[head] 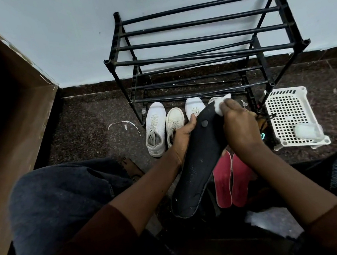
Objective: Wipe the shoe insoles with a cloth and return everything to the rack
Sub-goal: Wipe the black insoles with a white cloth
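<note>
Head view, single frame. Logging the obscured items first.

- Left grip: bare hand with the fingers curled round the left edge of the black insole. Most of the fingers are behind the insole, so I cannot count them.
- Right grip: pinches a white cloth and presses it on the insole's toe end. Only the cloth's edges show past the knuckles.
- The insole is held in the air in front of the rack, toe towards the rack and heel towards me. The print on it is unreadable.
- A brown shoe with dark laces is mostly hidden behind the right grip.
- The fourth pale shoe shows only as a sliver of toe beside the cloth.
- The rack's lower tiers overlap, and I cannot count them with confidence.
- A brown cabinet is cut off at the left edge.

Counts:
- Black insoles: 1.
- Red insoles: 2. They lie side by side on the floor under the right forearm, which crosses part of them.
- Pale shoes plainly seen: 3. All stand on the floor at the rack's foot: a white one, a cream one touching it, and another white one partly behind the insole.
- Cloths in a grip: 1.
- White perforated basket: 1, just right of the rack. It holds one pale bundle that I cannot identify.
- Bars on the rack's top tier: 4.
</note>
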A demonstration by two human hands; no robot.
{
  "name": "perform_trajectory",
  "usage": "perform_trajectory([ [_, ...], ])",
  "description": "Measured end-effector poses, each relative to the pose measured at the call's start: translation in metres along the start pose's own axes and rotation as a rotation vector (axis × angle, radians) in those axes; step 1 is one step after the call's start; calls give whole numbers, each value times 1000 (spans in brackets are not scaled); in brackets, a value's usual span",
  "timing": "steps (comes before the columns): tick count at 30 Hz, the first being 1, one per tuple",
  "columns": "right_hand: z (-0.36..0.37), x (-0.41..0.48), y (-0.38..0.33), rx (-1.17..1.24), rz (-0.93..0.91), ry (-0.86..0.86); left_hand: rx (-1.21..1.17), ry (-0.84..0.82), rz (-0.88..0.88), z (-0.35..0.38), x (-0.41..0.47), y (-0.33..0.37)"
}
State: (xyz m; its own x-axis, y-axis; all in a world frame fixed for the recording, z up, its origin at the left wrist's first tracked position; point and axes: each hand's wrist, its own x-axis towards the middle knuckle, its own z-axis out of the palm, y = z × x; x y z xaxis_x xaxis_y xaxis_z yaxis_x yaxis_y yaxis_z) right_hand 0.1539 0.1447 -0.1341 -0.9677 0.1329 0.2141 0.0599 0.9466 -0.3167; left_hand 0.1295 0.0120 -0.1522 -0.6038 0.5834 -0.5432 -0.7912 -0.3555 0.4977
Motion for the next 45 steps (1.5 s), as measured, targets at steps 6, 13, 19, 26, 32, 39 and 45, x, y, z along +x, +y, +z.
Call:
perform_trajectory([
  [6,10,2,8,105,-7,65,77,51,-29,-5,1,1],
  [13,8,-4,-7,222,-158,111,22,9,-35,5,-8,1],
  [19,12,-17,-28,193,-273,35,-37,-23,20,8,-12,3],
  [26,2,6,8,95,21,40,54,-9,-8,10,-12,5],
  [32,7,-5,-12,156,-13,34,-40,17,40,8,-13,6],
  [39,18,-31,-50,186,-172,-35,-64,34,103,3,-13,21],
  [45,12,-38,-58,136,-207,-136,-33,107,196,-1,-7,23],
])
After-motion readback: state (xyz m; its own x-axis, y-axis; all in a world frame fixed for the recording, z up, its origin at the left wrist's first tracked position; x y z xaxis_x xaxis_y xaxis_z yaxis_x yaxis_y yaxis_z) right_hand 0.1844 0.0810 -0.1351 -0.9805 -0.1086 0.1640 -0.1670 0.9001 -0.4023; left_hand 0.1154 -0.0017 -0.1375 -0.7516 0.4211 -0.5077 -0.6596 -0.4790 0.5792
